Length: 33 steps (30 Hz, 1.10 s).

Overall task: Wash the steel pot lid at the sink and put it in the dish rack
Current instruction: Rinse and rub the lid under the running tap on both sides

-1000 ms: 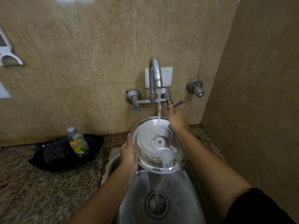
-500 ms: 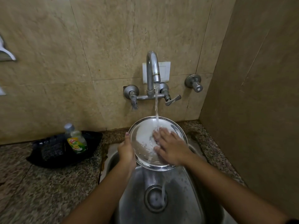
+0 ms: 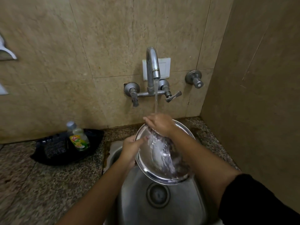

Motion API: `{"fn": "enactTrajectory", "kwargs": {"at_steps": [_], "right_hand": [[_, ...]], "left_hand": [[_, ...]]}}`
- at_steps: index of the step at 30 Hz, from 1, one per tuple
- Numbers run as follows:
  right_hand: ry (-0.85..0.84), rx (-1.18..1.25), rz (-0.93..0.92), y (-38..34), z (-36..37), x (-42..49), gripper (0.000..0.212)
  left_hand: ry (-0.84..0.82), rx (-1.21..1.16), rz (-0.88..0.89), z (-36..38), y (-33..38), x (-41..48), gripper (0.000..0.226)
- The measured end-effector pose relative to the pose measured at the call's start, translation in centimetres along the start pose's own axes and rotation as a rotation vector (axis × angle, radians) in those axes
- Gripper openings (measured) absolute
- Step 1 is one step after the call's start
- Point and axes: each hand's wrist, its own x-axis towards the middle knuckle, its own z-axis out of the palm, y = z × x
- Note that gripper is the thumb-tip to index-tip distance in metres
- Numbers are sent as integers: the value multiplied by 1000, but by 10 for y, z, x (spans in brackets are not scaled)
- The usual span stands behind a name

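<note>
Steel lid (image 3: 155,161) tilted over sink (image 3: 162,207) under tap (image 3: 152,65) stream, left hand (image 3: 131,146) pinching rim, right hand (image 3: 159,124) flat-fingered rubbing top; rinsing step, next probably shake off, carry to rack.

My left grip (image 3: 129,146) holds the pot lid (image 3: 162,153) by its left rim; my right grip (image 3: 159,124) lies on its far edge. The lid tilts over the sink (image 3: 191,203), the drain (image 3: 157,196) below and nearer me. The tap (image 3: 151,70) stands behind my right grip, its stream landing there. Left of my left grip, on the bench (image 3: 40,184), a tray (image 3: 48,159) carries a bottle (image 3: 78,137).
</note>
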Motion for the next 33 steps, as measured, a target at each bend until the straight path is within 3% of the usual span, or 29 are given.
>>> {"fn": "enactTrajectory", "kwargs": {"at_steps": [3,6,8,10,13,14,17,20,23,28,30,33], "right_hand": [[-135,186,38,-7,-14,-1,36],[-208,-83,-254,-28,-8,-4,34],[-175,-136,-306,-28,-9,-6,36],[-102,-3,-176,-10,-11,-9,34],[-16,421,140,21,-23,-17,28],[-12,442,172,23,-24,-17,27],[-82,152,30,-4,-25,-7,33],[-144,-171,-205,-37,-19,-3,37],[-60,17,-188,-28,-23,-15,35],[142,522,204,15,-29,-30,32],[122,488,191,10,-32,-26,30],[-87,281,18,-17,-35,-19,28]], "left_hand": [[0,43,56,-1,5,2,9],[28,69,100,2,7,6,10],[19,56,124,4,7,8,11],[32,17,108,1,8,7,15],[85,-59,82,-6,8,6,16],[100,-58,96,-7,9,6,18],[95,-1,154,-1,14,8,21],[87,72,205,7,17,7,9],[48,69,219,6,15,4,9],[91,-13,184,4,9,-1,21],[36,9,126,2,15,0,21],[-113,232,132,6,30,5,23]]}}
